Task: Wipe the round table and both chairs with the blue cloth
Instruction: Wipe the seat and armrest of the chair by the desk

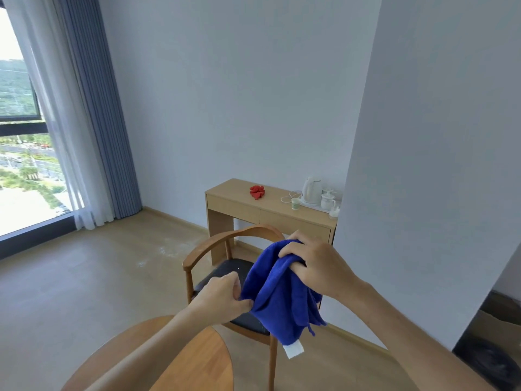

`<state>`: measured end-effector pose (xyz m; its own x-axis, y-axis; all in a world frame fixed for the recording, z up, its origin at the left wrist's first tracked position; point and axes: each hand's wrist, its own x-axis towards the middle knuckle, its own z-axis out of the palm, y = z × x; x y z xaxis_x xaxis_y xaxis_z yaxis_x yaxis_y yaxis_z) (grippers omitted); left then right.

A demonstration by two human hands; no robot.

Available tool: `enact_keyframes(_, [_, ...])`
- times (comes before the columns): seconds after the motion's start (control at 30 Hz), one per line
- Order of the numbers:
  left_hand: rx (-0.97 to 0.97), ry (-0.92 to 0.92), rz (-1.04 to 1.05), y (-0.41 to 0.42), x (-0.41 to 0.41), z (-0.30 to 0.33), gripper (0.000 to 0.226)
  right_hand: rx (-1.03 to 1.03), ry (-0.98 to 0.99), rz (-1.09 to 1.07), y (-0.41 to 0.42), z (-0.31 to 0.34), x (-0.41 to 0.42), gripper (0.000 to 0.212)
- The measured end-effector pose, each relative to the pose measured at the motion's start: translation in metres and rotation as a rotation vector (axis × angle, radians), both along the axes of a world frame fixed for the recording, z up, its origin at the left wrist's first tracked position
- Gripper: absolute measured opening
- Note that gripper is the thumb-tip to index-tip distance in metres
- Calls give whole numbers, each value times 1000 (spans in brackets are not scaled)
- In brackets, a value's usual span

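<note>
Round table [180,359]: near edge of view, both forearms crossing above it. Blue cloth [277,294] held in the air just beyond the table, over the chair [225,266], touching neither. Left hand [222,296] pinches the cloth's lower left edge, fingers curled. Right hand [315,266] grips the bunched top, knuckles up, wrist higher than the left. Judgement: cloth is being folded or regripped; fold it into a flat pad, white tag tucked in, before wiping. Beyond the chair, desk [234,204] with kettle [311,190].

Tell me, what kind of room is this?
Probably a hotel or serviced-apartment room: a desk with a kettle and lidded cups, floor-length curtains, plus a wooden chair.
</note>
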<state>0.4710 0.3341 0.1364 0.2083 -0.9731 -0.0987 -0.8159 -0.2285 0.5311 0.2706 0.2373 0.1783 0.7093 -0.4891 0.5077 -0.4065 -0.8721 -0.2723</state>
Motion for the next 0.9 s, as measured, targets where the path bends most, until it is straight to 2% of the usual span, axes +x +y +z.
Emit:
enact_keyframes(0.1, [82,301,129,2,-4,-3,13,1,-7,-9,-2,1,0,25])
enact_keyframes(0.2, [55,431,249,2,-1,6,8,-10,-15,-19,-3,-1,-3,24])
enact_keyframes(0.3, [0,413,303,-7,13,19,8,35,-54,-30,-5,-4,-8,22])
enact_keyframes(0.47, [184,363,165,-9,-6,18,17,22,-11,-3,-2,-4,-5,22])
enact_keyframes(0.63, [192,399,141,-12,-27,5,18,-5,-10,-6,-1,-3,-9,22])
enact_keyframes(0.73, [169,334,129,-13,-20,10,15,-90,-1,-28,-6,-4,-21,19])
enact_keyframes(0.83, [58,175,122,-19,-1,40,7,-311,202,-39,-13,-8,-36,9])
enact_keyframes(0.9, [-14,57,98,-23,5,65,7,-363,345,-21,-11,-14,-37,11])
